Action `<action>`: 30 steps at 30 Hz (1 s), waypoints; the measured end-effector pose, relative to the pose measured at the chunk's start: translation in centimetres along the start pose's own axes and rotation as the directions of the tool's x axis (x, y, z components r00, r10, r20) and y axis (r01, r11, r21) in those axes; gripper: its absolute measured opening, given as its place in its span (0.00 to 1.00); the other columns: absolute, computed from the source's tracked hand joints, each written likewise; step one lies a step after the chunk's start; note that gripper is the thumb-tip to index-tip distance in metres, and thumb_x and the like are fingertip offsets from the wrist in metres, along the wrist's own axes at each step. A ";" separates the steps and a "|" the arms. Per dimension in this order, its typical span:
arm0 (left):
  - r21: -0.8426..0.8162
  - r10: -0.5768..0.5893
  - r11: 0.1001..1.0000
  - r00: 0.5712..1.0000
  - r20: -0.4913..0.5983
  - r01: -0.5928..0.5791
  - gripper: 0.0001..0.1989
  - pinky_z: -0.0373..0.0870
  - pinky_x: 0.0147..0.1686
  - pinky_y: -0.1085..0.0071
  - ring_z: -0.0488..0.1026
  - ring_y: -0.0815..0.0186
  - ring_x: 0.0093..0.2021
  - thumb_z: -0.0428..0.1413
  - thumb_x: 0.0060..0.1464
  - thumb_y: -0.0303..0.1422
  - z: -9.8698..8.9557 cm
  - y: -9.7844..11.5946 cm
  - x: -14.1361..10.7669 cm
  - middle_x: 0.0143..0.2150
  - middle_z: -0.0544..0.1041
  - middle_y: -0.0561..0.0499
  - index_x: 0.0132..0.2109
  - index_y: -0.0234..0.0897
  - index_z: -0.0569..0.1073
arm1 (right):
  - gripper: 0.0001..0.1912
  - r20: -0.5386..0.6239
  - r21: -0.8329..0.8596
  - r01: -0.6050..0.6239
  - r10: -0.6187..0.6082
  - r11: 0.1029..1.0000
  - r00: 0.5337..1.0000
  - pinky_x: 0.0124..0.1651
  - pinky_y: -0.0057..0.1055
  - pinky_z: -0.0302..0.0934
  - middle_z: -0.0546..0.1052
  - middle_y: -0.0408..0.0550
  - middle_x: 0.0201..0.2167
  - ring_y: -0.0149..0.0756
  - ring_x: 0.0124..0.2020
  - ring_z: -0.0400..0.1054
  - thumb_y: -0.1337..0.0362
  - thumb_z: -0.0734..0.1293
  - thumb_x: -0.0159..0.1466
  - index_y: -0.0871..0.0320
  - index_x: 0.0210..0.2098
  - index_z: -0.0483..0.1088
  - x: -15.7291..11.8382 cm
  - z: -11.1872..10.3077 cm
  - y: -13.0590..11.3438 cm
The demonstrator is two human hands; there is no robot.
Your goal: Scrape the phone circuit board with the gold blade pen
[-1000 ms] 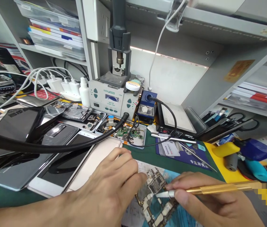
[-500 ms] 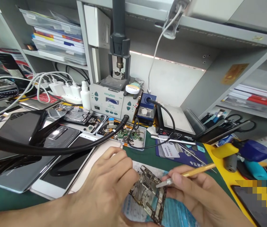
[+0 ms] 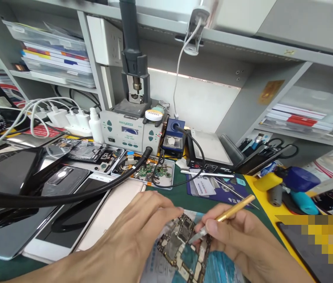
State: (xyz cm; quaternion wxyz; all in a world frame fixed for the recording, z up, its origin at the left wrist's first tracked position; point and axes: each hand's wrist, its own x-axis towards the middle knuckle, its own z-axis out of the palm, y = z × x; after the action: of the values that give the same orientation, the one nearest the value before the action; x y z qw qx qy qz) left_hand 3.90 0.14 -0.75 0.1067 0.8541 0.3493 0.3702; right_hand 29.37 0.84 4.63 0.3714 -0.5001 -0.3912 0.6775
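A phone circuit board (image 3: 181,245), dark with metal shields and a cut-out in its middle, lies tilted over a blue and white printed mat (image 3: 221,267). My left hand (image 3: 128,232) grips the board from the left, its fingertips at the upper corner; the thumb is hidden. In my right hand (image 3: 237,232) is a craft knife (image 3: 228,212) with a gold handle, held like a pen between thumb and fingers. Its blade tip meets the board near the middle, beside the cut-out. The lower fingers of my right hand are at the board's right edge.
Phones, among them a white phone (image 3: 69,224), lie to the left under a thick black hose (image 3: 96,190). Behind stand a hot-air station (image 3: 129,133), a parts tray (image 3: 166,179) and a soldering iron stand (image 3: 174,137). Tweezers (image 3: 234,188) and a yellow-handled tool (image 3: 268,181) are at right.
The knife tip has shifted down and left across the board. My left fingers, curled before, now stretch further along the board's upper edge. The whole view has swung slightly right.
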 end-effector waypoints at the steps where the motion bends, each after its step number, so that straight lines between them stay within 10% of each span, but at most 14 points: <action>1: -0.022 0.016 1.000 1.000 0.012 -0.015 0.33 0.86 0.51 0.58 0.82 0.52 0.52 0.67 0.60 0.48 0.0 -0.1 0.0 0.56 0.83 0.46 0.69 0.48 0.71 | 0.19 0.009 0.020 -0.015 0.015 1.000 1.000 0.42 0.32 0.75 0.87 0.49 0.35 0.41 0.37 0.85 0.50 0.88 0.57 0.56 0.34 0.84 -0.1 -0.1 -0.1; 16: -0.118 -0.004 0.993 0.988 0.155 0.022 0.36 0.80 0.66 0.51 0.83 0.52 0.56 0.70 0.57 0.54 0.0 -0.7 -0.7 0.53 0.85 0.52 0.68 0.54 0.74 | 0.24 0.022 -0.065 -0.051 0.053 0.997 0.998 0.38 0.30 0.73 0.83 0.47 0.32 0.37 0.34 0.79 0.46 0.89 0.53 0.56 0.34 0.83 -1.2 0.4 -0.8; 21: -0.140 -0.049 0.988 0.995 0.085 0.060 0.34 0.84 0.59 0.54 0.83 0.51 0.55 0.71 0.56 0.54 0.4 -0.5 -0.6 0.51 0.84 0.50 0.65 0.50 0.77 | 0.25 -0.043 -0.232 0.087 -0.099 0.969 0.994 0.29 0.23 0.68 0.81 0.45 0.25 0.29 0.26 0.73 0.41 0.86 0.56 0.56 0.36 0.87 -1.0 0.1 -0.7; 30: -0.233 0.016 0.972 0.989 0.150 0.020 0.23 0.78 0.64 0.57 0.80 0.58 0.46 0.73 0.60 0.43 -0.2 0.0 0.2 0.45 0.81 0.54 0.59 0.50 0.78 | 0.22 -0.007 -0.162 0.046 -0.048 0.986 0.999 0.28 0.23 0.68 0.82 0.46 0.20 0.28 0.20 0.74 0.46 0.88 0.57 0.57 0.34 0.85 -1.2 0.4 -0.1</action>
State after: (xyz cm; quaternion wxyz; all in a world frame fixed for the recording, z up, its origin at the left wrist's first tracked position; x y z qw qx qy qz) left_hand 3.89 0.26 -0.50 0.2329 0.8608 0.2950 0.3431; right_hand 29.29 -0.26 5.31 0.3476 -0.5231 -0.4546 0.6316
